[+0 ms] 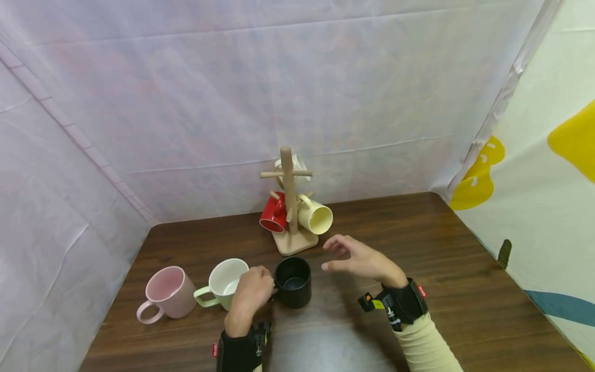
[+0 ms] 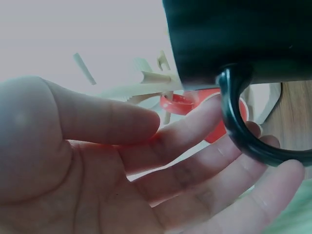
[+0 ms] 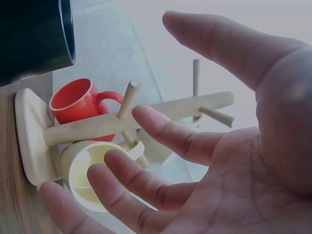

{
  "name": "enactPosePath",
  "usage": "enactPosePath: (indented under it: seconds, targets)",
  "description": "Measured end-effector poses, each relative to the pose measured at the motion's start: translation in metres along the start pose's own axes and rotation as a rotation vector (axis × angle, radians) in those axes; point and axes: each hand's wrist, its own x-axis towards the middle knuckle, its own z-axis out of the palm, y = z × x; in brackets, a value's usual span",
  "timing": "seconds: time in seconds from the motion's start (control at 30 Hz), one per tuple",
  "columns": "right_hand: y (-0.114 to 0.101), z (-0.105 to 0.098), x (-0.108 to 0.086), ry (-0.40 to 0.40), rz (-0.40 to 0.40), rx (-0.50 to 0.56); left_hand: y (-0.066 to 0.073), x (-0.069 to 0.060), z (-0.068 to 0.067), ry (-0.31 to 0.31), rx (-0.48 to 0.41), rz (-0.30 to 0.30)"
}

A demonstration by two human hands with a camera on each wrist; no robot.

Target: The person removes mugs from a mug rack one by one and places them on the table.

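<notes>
A black mug [image 1: 293, 283] stands upright on the table, its handle [image 2: 236, 119] turned toward my left hand [image 1: 254, 289]. In the left wrist view, some of the left fingertips lie behind that handle, while the thumb stays apart from it; whether they touch is unclear. My right hand [image 1: 360, 260] hovers to the right of the black mug, fingers spread and loosely bent, holding nothing. Behind the mug stands a wooden mug rack [image 1: 289, 196]. On its pegs hang a red mug [image 1: 273, 213], a pale yellow mug [image 1: 315, 215] and a white mug [image 1: 297, 166], partly hidden by the post.
Left of my left hand, a white mug with a green handle [image 1: 226, 279] stands partly covered by the hand. A pink mug [image 1: 170, 293] is farther left. The wooden table [image 1: 409, 227] meets a pale cloth wall [image 1: 372, 103] at the back.
</notes>
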Motion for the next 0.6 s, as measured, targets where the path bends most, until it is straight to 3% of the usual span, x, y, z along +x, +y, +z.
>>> enactPosePath:
  seconds: [0.6]
  targets:
    - [0.007, -0.005, 0.013, 0.095, 0.092, -0.025, 0.008, -0.004, -0.007, 0.092, -0.053, -0.02]
